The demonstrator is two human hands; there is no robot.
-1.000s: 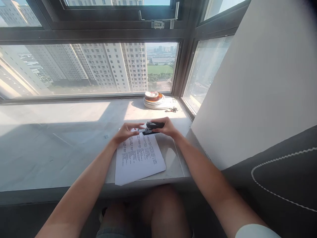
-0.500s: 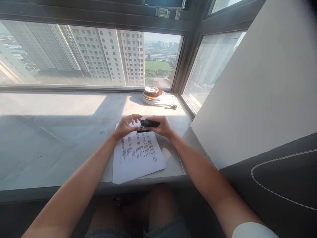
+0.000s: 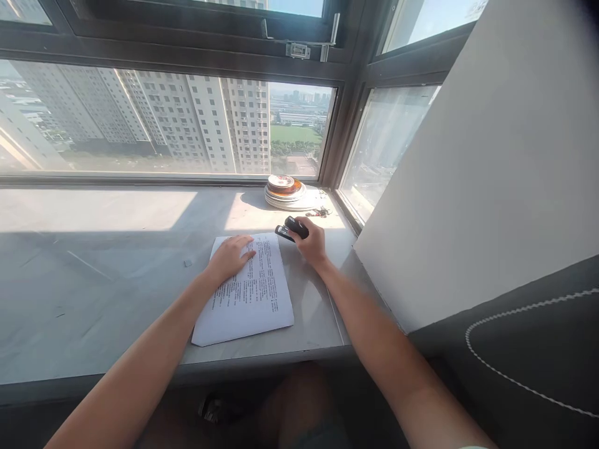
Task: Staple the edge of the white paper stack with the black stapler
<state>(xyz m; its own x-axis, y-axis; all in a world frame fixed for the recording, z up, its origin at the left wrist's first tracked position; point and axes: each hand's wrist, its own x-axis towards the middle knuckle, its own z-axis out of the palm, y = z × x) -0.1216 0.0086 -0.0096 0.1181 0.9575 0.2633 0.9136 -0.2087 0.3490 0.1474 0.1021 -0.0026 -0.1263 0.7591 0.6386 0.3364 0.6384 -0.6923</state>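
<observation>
Printed paper (image 3: 257, 305) lies on the grey sill in front of me, its near edge close to the sill's front. My left hand (image 3: 230, 259) rests on the upper left of the sheet, fingers stretched out over the text. In my right hand (image 3: 312, 242) is a black stapler (image 3: 296, 228), gripped around its body with its jaw end pointing left. The stapler is just past the paper's top right corner, apart from the sheet. Whether several sheets lie together I cannot tell.
A stack of plates (image 3: 284, 193) stands at the back by the window corner, with a small dark tangled item (image 3: 319, 212) beside it. A small grey piece (image 3: 188, 263) lies left of the paper. The white wall (image 3: 449, 187) slants in at the right.
My right hand has drawn the stapler off the paper to the right. My left hand has left the stapler and flattened on the sheet, which has shifted left. The view has tilted up slightly.
</observation>
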